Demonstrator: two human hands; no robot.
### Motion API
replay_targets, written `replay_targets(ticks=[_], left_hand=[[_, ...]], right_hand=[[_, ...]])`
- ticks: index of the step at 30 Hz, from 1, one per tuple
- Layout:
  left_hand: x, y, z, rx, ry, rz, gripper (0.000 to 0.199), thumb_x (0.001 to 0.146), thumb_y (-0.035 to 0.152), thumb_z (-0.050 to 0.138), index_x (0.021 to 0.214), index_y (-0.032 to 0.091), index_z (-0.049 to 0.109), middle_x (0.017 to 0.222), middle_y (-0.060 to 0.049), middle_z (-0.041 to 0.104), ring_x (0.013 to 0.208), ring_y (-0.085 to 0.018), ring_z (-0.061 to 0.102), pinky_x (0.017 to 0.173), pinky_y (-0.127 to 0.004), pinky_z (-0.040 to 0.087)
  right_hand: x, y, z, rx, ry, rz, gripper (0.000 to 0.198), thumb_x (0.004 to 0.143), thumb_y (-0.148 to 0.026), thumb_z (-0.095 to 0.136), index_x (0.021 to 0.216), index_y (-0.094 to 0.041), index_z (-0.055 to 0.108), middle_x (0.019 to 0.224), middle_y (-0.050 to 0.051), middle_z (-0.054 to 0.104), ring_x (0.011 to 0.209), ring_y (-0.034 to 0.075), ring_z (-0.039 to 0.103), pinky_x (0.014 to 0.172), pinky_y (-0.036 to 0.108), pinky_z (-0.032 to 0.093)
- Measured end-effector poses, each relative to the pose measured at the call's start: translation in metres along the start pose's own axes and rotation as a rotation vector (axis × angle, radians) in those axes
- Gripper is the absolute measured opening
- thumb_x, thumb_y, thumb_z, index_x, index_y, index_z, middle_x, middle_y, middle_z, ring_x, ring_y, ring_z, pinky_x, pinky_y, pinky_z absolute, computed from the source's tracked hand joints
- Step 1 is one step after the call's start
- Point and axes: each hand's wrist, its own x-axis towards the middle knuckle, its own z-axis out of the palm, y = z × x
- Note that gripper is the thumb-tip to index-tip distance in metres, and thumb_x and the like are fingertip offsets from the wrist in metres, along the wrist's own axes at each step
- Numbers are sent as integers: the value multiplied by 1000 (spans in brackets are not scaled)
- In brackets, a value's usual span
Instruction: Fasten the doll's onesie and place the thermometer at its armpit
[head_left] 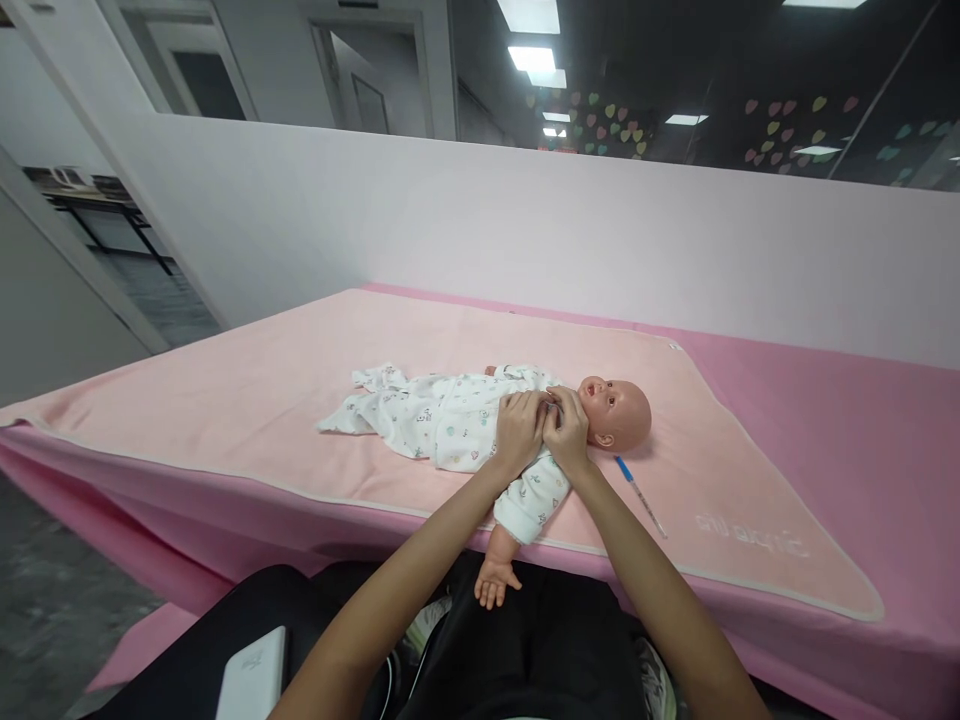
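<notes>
Nearest, on the black-clad left thigh (pixel 187 672): white power bank (pixel 253 672), by the look of it, probably put there to leave the peach blanket (pixel 285 400) free. Beyond, on that blanket, baby doll (pixel 622 412) laid face-up, bald head to the right and legs to the left, likely crosswise for easy reach to the chest. Left hand (pixel 519 425) and right hand (pixel 568 425) close together, fingertips clamped on the printed baby outfit (pixel 457 418) just below the chin, presumably to steady soft cloth from both sides; exact pinch hidden by knuckles. Between the forearms (pixel 652 570), one sleeve (pixel 534 497), with the doll's hand (pixel 496 583) out over the lap. Near the head, blue-tipped thermometer (pixel 641 497), apparently laid aside within reach.
</notes>
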Motion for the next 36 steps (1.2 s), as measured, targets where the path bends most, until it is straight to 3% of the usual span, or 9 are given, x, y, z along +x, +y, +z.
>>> replay_targets(ticks=[6,12,20,27,36], left_hand=[[0,1,-1,-30,30,-23,17,88,21,37,92,19,53,85,-3,62,79,-17,51,77,-33,33],[1,2,-2,-79,50,-61,16,86,20,39,94,19,53,89,-2,64,83,-17,54,78,-33,34],[1,2,-2,-104,76,-72,13,82,21,46,92,19,55,87,-1,64,82,-17,55,78,-32,36],[1,2,-1,-107,79,-82,10,83,21,44,83,19,54,80,-1,63,77,-16,54,77,-32,36],[1,0,-1,-82,90,-47,15,82,22,46,93,19,56,85,-2,64,80,-17,55,77,-33,36]], right_hand=[[-2,6,-2,-24,-28,-88,32,72,-11,37,95,-20,58,93,10,59,97,20,53,86,36,46],[-5,13,4,-115,92,-128,29,76,-13,37,97,-19,57,93,8,57,94,18,53,83,34,47],[-6,14,7,-133,108,-135,27,81,-14,35,97,-19,57,96,9,55,93,17,53,82,32,48],[-4,4,4,-86,206,-170,26,83,-11,36,93,-19,59,93,7,54,88,15,54,81,30,49],[-5,5,4,-42,176,-127,28,82,-10,35,91,-19,60,94,8,52,90,15,53,82,31,49]])
